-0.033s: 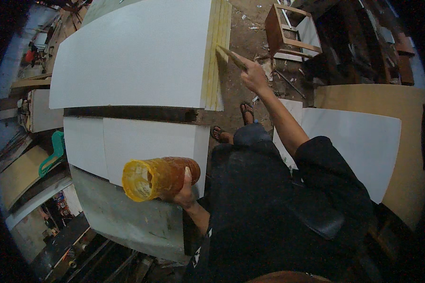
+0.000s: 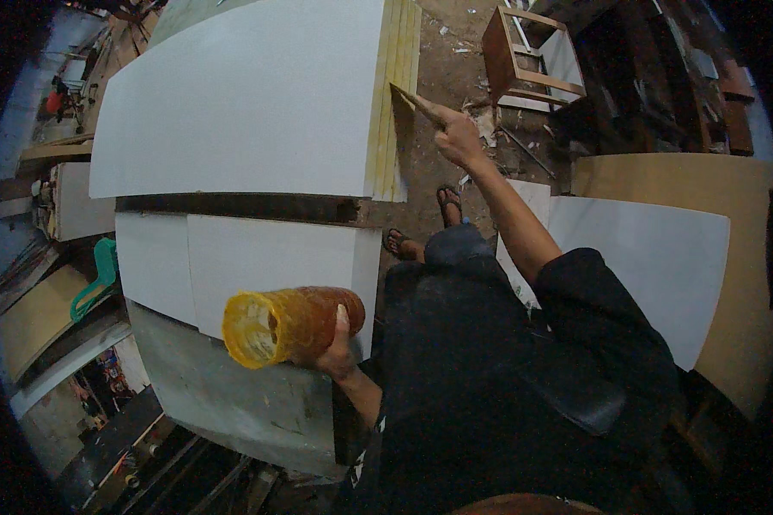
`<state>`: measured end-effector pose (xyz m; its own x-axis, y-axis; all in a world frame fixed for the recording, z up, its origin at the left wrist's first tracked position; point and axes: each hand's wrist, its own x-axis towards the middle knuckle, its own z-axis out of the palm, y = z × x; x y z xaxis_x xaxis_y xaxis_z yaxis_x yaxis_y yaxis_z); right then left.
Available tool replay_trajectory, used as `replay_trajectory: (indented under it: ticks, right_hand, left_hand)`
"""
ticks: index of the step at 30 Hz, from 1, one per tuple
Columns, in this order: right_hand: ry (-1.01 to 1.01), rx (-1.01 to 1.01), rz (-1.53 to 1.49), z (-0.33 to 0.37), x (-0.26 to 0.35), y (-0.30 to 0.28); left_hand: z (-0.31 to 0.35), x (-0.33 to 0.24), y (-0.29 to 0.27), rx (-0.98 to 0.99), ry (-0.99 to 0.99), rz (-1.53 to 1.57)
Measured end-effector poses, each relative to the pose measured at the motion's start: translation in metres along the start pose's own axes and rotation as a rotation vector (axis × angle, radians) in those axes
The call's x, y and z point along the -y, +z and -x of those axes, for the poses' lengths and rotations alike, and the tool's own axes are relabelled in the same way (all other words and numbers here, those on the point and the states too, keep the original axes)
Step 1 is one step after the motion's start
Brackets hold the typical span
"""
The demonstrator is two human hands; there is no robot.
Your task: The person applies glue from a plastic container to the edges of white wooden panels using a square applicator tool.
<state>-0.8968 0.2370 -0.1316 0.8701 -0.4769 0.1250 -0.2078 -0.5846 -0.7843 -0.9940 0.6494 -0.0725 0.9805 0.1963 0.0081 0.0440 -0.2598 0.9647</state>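
My left hand (image 2: 340,350) is wrapped round a plastic jar (image 2: 305,318) with a yellow-coated rim and amber-brown sides. The jar is tilted, its open mouth facing left, and pale residue coats the inside. My right hand (image 2: 459,137) is closed on a thin stick-like tool (image 2: 414,99); its exact kind is unclear. The tool's dark tip touches the yellowish edges (image 2: 385,146) of several stacked boards, at their right side. A large white panel (image 2: 240,107) forms the top of that stack.
Nearer, white boards (image 2: 266,257) lie on a grey-green surface (image 2: 240,395). A wooden frame cabinet (image 2: 532,60) stands at far right on the littered floor. White (image 2: 644,257) and brown sheets (image 2: 678,176) lie at right. A green plastic piece (image 2: 99,279) is at left.
The tip of the tool in my right hand has shifted slightly left and its angle has changed a little. My left hand and the jar stay nearly still.
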Motion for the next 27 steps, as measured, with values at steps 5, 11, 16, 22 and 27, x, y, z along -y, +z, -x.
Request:
replay_trajectory:
  ticks: [5,11,16,22,27]
  right_hand:
    - [-0.160,-0.005,-0.148,0.002,-0.007,0.008]
    - [-0.217,0.025,0.119,0.033,0.006,0.006]
    - [-0.131,0.146,0.092,0.065,0.017,0.001]
    - [-0.194,0.205,-0.008,0.112,0.025,0.004]
    - [-0.222,0.231,0.015,0.154,0.017,0.011]
  left_hand:
    - [0.012,-0.021,0.011,-0.060,0.096,-0.072]
    - [0.011,-0.040,0.018,-0.085,0.132,-0.090]
    - [0.009,-0.039,0.015,-0.105,0.090,-0.088]
    - [0.005,-0.022,0.011,-0.119,0.135,-0.081]
    - [0.000,-0.026,0.018,-0.062,0.038,-0.095]
